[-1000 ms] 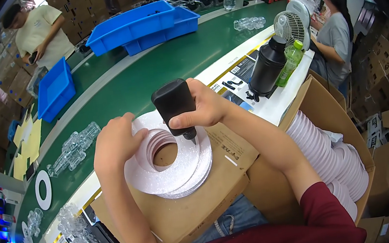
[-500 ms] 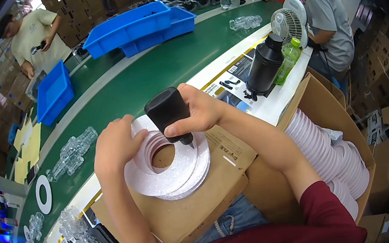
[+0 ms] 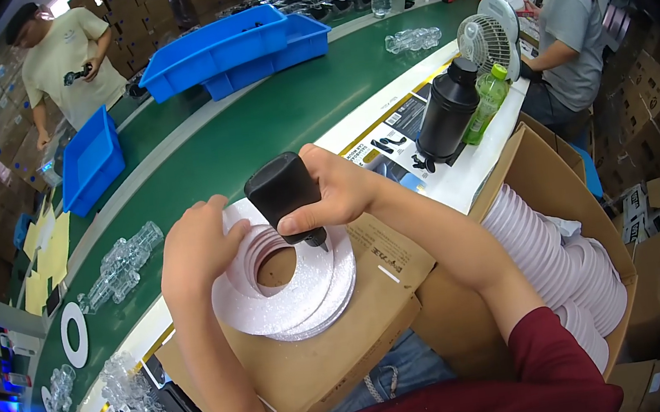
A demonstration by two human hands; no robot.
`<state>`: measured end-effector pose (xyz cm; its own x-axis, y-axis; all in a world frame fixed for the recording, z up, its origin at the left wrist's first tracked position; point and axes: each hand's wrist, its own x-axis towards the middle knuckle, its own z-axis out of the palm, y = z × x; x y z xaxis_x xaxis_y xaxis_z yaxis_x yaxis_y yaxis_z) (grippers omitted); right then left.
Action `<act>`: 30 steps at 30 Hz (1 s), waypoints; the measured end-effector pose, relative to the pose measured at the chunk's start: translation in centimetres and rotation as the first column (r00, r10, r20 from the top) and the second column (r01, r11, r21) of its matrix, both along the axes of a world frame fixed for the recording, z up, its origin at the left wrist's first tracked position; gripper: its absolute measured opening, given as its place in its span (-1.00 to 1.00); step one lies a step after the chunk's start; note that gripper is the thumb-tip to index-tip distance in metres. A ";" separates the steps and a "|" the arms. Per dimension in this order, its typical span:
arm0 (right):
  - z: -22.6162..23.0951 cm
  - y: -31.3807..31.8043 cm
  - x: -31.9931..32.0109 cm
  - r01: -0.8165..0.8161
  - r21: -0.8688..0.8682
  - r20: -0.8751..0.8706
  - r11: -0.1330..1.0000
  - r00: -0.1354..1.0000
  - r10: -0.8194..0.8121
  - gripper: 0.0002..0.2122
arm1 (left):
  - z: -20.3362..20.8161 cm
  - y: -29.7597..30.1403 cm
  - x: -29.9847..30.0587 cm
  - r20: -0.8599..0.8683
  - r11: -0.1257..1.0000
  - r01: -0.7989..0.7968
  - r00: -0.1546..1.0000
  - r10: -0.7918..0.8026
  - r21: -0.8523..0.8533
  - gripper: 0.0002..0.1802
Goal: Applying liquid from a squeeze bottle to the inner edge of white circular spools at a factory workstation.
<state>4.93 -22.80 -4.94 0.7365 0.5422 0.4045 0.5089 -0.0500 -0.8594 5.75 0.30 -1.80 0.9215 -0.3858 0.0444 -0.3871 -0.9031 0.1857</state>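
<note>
Right hand (image 3: 344, 186), fingers pinching black squeeze bottle (image 3: 282, 191); left hand (image 3: 201, 240) steadying white ring stack (image 3: 297, 305), finger closure unclear; oversqueezing possibly causing spills

Dark lettering stands on the brown carton (image 3: 341, 361) and printed sheet (image 3: 397, 137).

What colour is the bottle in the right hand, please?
The bottle is black, clearest in the head view.

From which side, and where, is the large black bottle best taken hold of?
Probably around the body of the large black bottle, below its cap, coming from the left: the body is roughly cylindrical, and the green bottle stands close on the right.
</note>
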 end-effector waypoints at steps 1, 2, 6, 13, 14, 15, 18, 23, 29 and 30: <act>0.0 -0.1 0.0 0.015 -0.004 -0.001 1.000 1.000 -0.015 -0.68 | 0.0 0.0 0.2 0.001 1.000 0.001 1.000 -0.001 -0.001 -0.55; 0.0 0.0 0.0 0.014 -0.003 -0.003 1.000 1.000 -0.014 -0.68 | -0.1 0.1 0.3 0.015 1.000 0.019 1.000 -0.019 -0.001 -0.58; 0.7 0.2 -0.3 0.003 0.013 -0.012 1.000 1.000 -0.003 -0.66 | -0.7 0.5 0.7 0.150 0.998 0.062 0.987 -0.056 -0.031 -0.70; 0.1 -0.1 0.1 -0.002 -0.054 -0.002 0.999 1.000 0.002 -0.69 | -0.6 0.1 0.8 0.241 0.990 0.096 0.968 -0.070 -0.099 -0.77; 0.0 -0.1 0.2 -0.004 -0.054 -0.001 0.999 1.000 0.004 -0.69 | -0.4 0.0 0.8 0.231 0.994 0.092 0.970 -0.075 -0.064 -0.76; -0.1 -0.1 0.2 -0.004 -0.053 -0.018 0.999 1.000 0.003 -0.68 | -0.2 0.0 0.8 0.222 0.996 0.089 0.972 -0.080 -0.030 -0.76; -0.5 0.0 0.3 0.019 -0.031 -0.022 0.999 1.000 -0.020 -0.66 | -0.5 0.0 0.9 0.252 0.996 0.086 0.965 -0.076 -0.028 -0.78; 0.2 0.6 -0.2 0.096 0.176 -0.014 0.980 0.995 -0.096 -0.69 | -1.0 0.4 1.1 0.254 0.988 0.096 0.965 -0.062 -0.120 -0.83; 0.5 0.1 0.1 0.171 0.155 -0.023 0.973 0.985 -0.169 -0.70 | -1.0 0.4 0.6 0.216 0.991 0.082 0.975 -0.058 -0.106 -0.80; 0.5 0.1 0.1 0.170 0.155 -0.023 0.973 0.985 -0.168 -0.70 | -1.0 0.4 0.6 0.215 0.990 0.083 0.975 -0.057 -0.111 -0.80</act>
<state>5.02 -22.67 -4.42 0.8164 0.3405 0.4664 0.4961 -0.0002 -0.8683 6.39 0.74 -2.82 0.8574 -0.4293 0.2837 -0.4904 -0.8488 0.1977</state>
